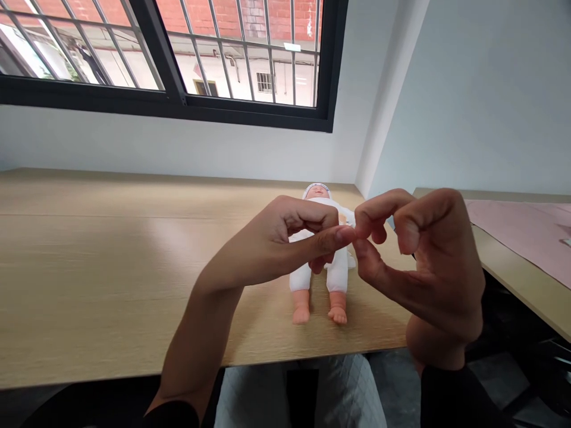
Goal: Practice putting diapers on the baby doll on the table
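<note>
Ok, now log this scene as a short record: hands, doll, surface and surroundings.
Left hand: raised, thumb and fingers curled together
Right hand: raised, fingers bent, tips meeting or nearly meeting the left's
Held: anything between the fingertips is too small to tell
Doll: white outfit, bare feet toward the person, torso partly hidden behind the left hand
Surface: wooden table
Right side: pink cloth on another table
Background: dark-framed window with bars outside

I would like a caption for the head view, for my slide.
Left hand and right hand, fingertips close together, in front of a white-clothed doll lying on the table.
</note>
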{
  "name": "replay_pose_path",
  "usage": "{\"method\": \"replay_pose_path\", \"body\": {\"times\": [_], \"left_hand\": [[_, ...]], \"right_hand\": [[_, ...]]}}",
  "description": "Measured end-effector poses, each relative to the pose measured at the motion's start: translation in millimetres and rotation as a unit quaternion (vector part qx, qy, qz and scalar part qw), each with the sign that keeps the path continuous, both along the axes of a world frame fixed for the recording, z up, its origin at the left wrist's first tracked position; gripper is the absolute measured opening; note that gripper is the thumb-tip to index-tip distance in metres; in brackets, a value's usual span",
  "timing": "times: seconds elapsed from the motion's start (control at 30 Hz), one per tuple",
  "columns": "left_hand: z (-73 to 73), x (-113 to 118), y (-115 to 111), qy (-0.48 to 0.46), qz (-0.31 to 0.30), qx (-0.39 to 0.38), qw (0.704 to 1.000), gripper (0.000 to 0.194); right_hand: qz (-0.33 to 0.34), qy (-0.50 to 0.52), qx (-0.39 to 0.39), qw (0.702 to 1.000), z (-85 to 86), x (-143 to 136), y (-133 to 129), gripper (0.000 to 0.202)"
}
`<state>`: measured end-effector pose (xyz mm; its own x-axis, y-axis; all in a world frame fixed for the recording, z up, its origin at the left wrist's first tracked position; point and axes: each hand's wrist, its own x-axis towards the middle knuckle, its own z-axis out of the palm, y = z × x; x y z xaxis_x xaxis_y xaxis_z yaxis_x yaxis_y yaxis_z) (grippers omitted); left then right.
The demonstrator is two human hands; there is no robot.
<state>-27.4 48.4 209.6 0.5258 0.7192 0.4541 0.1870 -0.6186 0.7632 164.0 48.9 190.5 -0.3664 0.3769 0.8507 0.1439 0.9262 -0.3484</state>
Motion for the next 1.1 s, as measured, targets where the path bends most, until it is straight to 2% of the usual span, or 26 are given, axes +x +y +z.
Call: {"method": "replay_pose_path", "body": {"times": [0.27, 0.43, 0.6, 0.83, 0.93, 1.1], "left_hand": [[-2.9, 3.1, 2.5, -0.038, -0.019, -0.028, 0.999, 0.039], [-6.0, 4.4, 6.4, -0.119, -0.02, -0.058, 0.991, 0.031], [-8.0, 2.3, 6.5, -0.14, -0.026, -0.061, 0.988, 0.032], [-12.5, 3.1, 7.3, -0.119, -0.044, -0.102, 0.987, 0.034], [-12.9, 4.2, 8.1, -0.12, -0.048, -0.101, 0.986, 0.036], [-12.9, 4.7, 8.8, -0.12, -0.07, -0.113, 0.984, 0.037]], "right_hand": [[0.034, 0.024, 0.013, 0.999, 3.6, -2.9, -0.3, 0.042], [-0.017, 0.07, 0.019, 0.997, 6.7, -7.9, -12.9, 0.046], [-0.101, 0.118, -0.013, 0.988, -2.0, -10.4, -18.5, 0.041], [-0.098, 0.053, 0.062, 0.992, -5.7, 0.3, -8.1, 0.031], [-0.088, 0.051, 0.076, 0.992, -2.0, -1.0, -8.0, 0.03], [-0.062, 0.046, 0.093, 0.993, 11.1, -6.0, -12.6, 0.04]]}}
